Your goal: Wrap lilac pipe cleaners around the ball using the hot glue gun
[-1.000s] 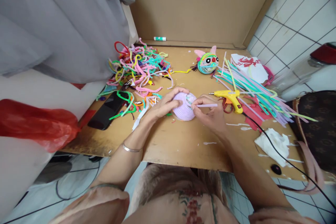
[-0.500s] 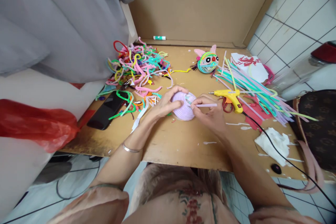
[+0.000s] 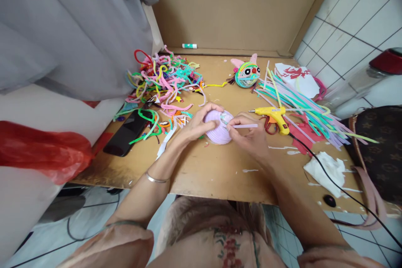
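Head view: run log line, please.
left hand: holding round lilac ridged ball; right hand: pinching thin lilac strip; yellow plastic glue gun: on brown table

The light is soft, the edges stretched.

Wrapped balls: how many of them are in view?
2. The lilac ball is in the left hand, beside the right hand; the eared ball is near the table's back. The pile may hide others.
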`<state>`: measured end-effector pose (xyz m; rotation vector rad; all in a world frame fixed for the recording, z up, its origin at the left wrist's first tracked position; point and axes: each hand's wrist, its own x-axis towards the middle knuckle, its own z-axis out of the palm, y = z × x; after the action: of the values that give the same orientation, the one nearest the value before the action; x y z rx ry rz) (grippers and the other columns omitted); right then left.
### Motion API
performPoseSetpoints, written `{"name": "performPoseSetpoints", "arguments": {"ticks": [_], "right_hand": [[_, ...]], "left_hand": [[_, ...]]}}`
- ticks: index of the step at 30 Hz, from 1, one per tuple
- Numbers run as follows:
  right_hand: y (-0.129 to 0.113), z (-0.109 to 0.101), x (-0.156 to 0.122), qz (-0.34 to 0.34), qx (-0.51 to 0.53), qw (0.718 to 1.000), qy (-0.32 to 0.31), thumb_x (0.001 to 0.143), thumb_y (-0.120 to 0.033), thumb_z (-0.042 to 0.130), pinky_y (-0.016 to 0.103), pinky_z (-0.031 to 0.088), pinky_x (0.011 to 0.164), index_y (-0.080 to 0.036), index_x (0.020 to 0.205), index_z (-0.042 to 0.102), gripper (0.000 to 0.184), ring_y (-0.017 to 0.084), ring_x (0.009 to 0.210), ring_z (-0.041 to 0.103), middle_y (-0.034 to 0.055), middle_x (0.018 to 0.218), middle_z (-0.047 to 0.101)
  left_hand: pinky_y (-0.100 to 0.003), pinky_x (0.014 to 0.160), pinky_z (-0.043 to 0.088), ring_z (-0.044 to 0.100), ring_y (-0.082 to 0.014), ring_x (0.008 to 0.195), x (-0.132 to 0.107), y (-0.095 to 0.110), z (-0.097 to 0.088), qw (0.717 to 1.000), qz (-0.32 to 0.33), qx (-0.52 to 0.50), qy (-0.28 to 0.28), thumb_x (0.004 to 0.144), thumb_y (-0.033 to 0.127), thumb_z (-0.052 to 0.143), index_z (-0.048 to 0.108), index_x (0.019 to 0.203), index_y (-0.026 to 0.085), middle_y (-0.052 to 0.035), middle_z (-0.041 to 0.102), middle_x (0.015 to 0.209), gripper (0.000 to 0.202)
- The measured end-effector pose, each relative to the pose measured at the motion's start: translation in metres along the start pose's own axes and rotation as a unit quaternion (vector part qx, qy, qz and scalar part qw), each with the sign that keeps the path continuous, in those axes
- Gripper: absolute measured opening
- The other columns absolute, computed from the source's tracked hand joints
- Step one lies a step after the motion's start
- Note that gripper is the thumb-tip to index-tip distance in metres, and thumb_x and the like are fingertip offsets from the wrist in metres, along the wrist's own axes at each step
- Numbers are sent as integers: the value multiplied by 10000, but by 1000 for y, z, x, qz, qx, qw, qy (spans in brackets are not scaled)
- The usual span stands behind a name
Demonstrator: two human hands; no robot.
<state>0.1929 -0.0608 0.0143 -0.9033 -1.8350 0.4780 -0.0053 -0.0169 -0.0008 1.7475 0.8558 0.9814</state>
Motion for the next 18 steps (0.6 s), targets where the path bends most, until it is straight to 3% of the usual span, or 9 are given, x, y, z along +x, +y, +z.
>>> {"name": "performPoseSetpoints", "arguments": {"ticks": [18], "right_hand": [[-2,0,1,3,-9,1000,1,804,-141,593,280,443,660,-216,698,606,131,134,667,570,-15,696,620]], "left_hand": [[-399,1009,429,561,-261,1147,0,5,1,1000,6,1,-1,741,357,631,577,1061,190,-89,613,1200,365]]}}
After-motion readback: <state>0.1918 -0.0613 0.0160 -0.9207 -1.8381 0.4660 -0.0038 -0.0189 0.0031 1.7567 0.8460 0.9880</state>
